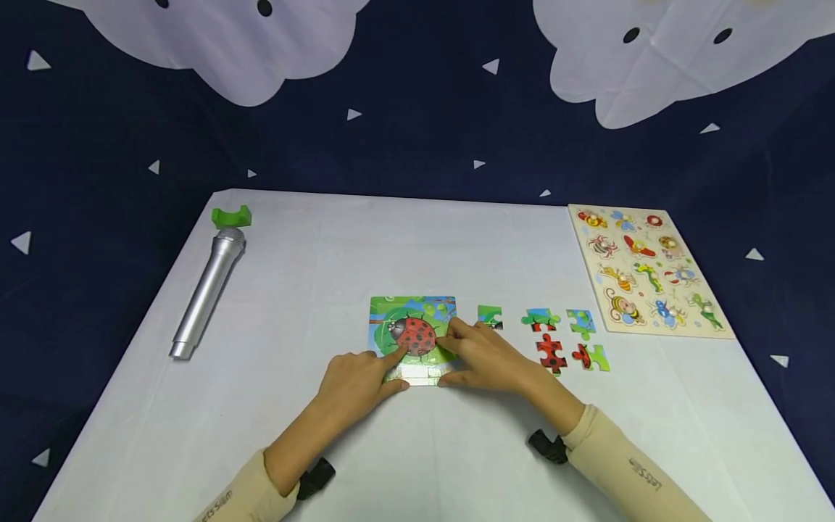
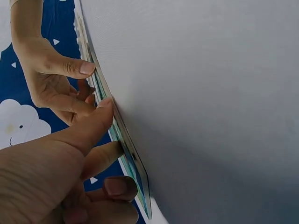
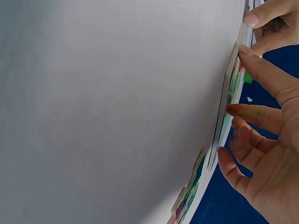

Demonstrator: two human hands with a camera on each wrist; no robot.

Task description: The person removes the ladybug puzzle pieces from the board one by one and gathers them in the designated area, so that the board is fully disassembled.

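Observation:
A ladybug picture puzzle board (image 1: 414, 307) lies flat on the white table. My left hand (image 1: 355, 380) rests at its lower left, index fingertip on the picture and thumb by the near edge. From the right, my right hand (image 1: 485, 355) touches the board with its fingers, its thumb also at the near edge. In the left wrist view, the thumb (image 2: 105, 109) meets the board's rim and some other fingers are bent. The right wrist view has the right index finger (image 3: 254, 113) against the board's surface. What lies under the fingertips is hidden.
Loose puzzle pieces lie right of the board, among them a green corner piece (image 1: 490, 313) and a red piece (image 1: 551, 351). A wooden insect peg board (image 1: 652, 275) lies at the far right. On the left are a silver microphone (image 1: 209, 293) and a green block (image 1: 231, 217).

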